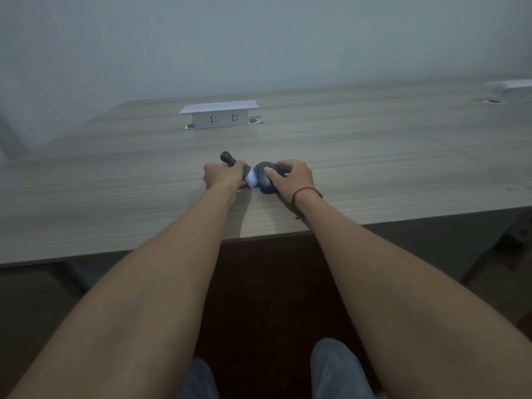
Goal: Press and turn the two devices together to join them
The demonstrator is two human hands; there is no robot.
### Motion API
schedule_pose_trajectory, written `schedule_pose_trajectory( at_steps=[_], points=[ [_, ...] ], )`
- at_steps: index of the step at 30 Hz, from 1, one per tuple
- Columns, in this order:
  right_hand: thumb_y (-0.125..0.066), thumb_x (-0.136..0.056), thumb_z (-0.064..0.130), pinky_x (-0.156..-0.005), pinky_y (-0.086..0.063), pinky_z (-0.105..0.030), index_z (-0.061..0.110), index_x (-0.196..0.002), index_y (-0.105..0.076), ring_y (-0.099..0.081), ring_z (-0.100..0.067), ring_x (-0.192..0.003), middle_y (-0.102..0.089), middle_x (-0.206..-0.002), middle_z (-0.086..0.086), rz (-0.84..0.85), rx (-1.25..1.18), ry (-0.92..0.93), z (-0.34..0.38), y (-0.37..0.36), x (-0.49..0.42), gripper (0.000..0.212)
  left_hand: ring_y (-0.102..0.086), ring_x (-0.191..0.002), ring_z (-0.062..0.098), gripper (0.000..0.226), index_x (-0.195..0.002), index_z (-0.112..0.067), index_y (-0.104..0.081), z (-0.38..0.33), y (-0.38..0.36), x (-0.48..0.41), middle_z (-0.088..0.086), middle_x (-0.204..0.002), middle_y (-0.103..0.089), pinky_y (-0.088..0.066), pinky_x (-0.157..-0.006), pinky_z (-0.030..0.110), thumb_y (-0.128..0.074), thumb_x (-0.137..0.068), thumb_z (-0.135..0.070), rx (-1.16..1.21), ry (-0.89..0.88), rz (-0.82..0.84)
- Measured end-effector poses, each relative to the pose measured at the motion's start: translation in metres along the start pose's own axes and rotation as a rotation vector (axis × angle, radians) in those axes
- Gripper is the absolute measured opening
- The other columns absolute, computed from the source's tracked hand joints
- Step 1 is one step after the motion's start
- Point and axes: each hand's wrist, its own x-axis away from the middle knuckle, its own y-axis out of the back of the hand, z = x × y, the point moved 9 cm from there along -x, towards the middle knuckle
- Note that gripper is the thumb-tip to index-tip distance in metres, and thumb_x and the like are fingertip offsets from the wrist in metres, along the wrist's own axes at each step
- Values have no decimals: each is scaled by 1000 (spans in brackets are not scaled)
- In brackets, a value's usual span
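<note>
Wood-grain table (374, 156) carries a dark grey handled object (263, 180) near its front edge, lying from 10 o'clock to 4 o'clock with a white band at its middle. The left hand (221, 175) has its fingers curled round the slim black handle end, whose knob sticks out toward 11 o'clock, while the right hand (290, 177) grips the rounded grey end, thumb pressed on top, a red string at that wrist. At 12 o'clock, well apart from both hands, stands a white socket box (219, 115) with 2 outlets.

Both hands, L (221, 175) + R (290, 175), on dark gadget (263, 180), wood desk (374, 156).
</note>
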Motion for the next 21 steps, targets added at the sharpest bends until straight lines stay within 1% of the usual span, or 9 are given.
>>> schedule_pose_trajectory(
  at_steps=[4, 6, 9, 11, 13, 14, 16, 19, 21],
  points=[
    [-69, -78, 40, -99, -48, -43, 15, -122, -62, -60, -22, -114, -65, -125, -4, 22, -3, 9, 0, -2, -1, 51, -73, -88, 31, 29, -95, -8, -72, -6, 1, 8, 13, -102, -75, -59, -85, 40, -76, -78, -31, -2, -43, -100],
    [-69, -79, 40, -99, -48, -43, 15, -123, -62, -60, -21, -113, -65, -124, -4, 25, -9, 8, 0, -2, -2, 51, -72, -90, 30, 27, -94, -7, -73, -9, -1, 9, 13, -101, -75, -59, -87, 40, -73, -80, -30, -15, -71, -100],
    [-67, -81, 38, -99, -48, -41, 14, -124, -60, -60, -23, -113, -64, -125, -6, 15, -3, 2, -1, -2, -3, 50, -74, -85, 31, 17, -78, -11, -71, -3, -11, 0, 14, -94, -75, -60, -84, 42, -74, -77, -28, 19, -65, 37],
    [-65, -83, 37, -97, -48, -37, 13, -124, -60, -59, -25, -114, -63, -125, -8, -9, 4, -5, -1, -1, -5, 48, -74, -82, 29, 18, -83, -9, -70, -2, -13, 2, 13, -90, -75, -61, -82, 43, -75, -77, -25, 34, -48, 150],
    [-63, -85, 36, -96, -47, -36, 12, -125, -59, -58, -26, -115, -62, -126, -9, -31, 17, -14, -1, 1, -6, 46, -71, -73, 24, 17, -91, -4, -68, -7, -11, 12, 11, -82, -70, -63, -68, 35, -73, -83, -19, 50, -36, 228],
    [-62, -86, 37, -96, -47, -37, 13, -125, -58, -57, -27, -115, -62, -127, -9, -42, 25, -19, -1, 1, -6, 46, -68, -68, 21, 16, -90, -2, -66, -9, -9, 17, 10, -78, -67, -62, -59, 29, -72, -85, -16, 45, -24, 257],
    [-62, -86, 37, -98, -47, -40, 13, -125, -59, -57, -28, -116, -62, -127, -10, -61, 31, -24, 0, 1, -6, 46, -65, -61, 20, 16, -81, -1, -63, -10, -6, 24, 11, -73, -64, -59, -52, 26, -73, -84, -13, 25, 1, 303],
    [-62, -86, 36, -99, -47, -42, 12, -124, -59, -57, -29, -116, -62, -126, -11, -71, 31, -26, 0, 2, -4, 45, -69, -68, 27, 16, -77, -2, -62, -10, -6, 36, 16, -80, -67, -59, -53, 28, -73, -84, -11, -22, 18, 375],
    [-62, -85, 37, -99, -47, -43, 13, -124, -59, -57, -29, -116, -62, -127, -11, -71, 26, -31, 1, 2, -3, 46, -72, -83, 34, 15, -80, -2, -63, -9, -6, 37, 22, -94, -72, -62, -66, 34, -72, -84, -13, -37, 13, 366]
  ],
)
